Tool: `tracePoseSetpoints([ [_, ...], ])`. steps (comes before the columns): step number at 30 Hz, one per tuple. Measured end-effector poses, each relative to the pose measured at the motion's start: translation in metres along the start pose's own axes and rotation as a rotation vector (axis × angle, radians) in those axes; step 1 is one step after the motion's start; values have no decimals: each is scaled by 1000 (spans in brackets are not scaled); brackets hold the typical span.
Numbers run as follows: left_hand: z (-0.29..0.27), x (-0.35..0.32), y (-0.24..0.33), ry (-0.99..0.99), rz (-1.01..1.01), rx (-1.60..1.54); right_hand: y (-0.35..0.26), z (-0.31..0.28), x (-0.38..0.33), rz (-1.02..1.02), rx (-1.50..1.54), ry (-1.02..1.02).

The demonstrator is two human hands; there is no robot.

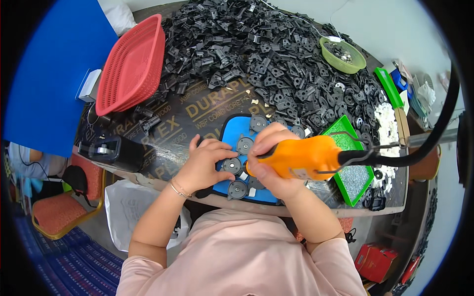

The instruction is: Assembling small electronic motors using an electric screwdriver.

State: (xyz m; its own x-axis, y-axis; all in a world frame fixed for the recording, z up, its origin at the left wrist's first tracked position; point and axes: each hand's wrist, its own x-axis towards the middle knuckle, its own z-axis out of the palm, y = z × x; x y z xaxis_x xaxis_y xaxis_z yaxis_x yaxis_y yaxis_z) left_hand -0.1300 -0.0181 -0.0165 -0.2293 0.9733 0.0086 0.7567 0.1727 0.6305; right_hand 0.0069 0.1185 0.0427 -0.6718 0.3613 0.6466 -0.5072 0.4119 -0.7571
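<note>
My left hand (207, 164) rests over a blue mat (233, 129), its thumb and fingers closed around the sides of a round dark grey plastic part (231, 166). In my right hand (275, 181) is an orange electric screwdriver (308, 157), gripped near its front end. The screwdriver's tip points left toward the part under my left hand; whether it touches cannot be made out. Other round grey parts lie on the mat, one above (244, 145) and one below (237, 189) the held one. Small white pieces (244, 175) sit between them.
Black plastic parts (232, 44) are heaped across the back. A red basket (131, 69) stands at left, a black tape dispenser (112, 152) nearer me. Right of the screwdriver lies a green tray (353, 197) with small pieces. A black cable (419, 157) runs off right. A yellow-green bowl (345, 65) stands behind.
</note>
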Motion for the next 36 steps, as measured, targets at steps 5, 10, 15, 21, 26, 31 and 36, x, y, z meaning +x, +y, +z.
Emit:
tracePoseSetpoints([
  [5,2,2,-3,23,8,1,3,10,-2,51,35,9],
  [10,3,4,-6,-8,0,10,2,13,0,76,77,-60],
  [15,5,6,-3,32,22,28,12,16,-8,110,188,-33],
  [21,1,8,4,-36,-23,30,3,-11,1,-50,129,-19],
  [26,2,2,7,-4,-19,57,-34,-91,1,-117,195,280],
  [31,17,1,12,145,-2,52,-23,-167,-39,17,-60,611],
  [36,23,6,18,217,-46,83,-5,-179,-54,85,-139,724],
])
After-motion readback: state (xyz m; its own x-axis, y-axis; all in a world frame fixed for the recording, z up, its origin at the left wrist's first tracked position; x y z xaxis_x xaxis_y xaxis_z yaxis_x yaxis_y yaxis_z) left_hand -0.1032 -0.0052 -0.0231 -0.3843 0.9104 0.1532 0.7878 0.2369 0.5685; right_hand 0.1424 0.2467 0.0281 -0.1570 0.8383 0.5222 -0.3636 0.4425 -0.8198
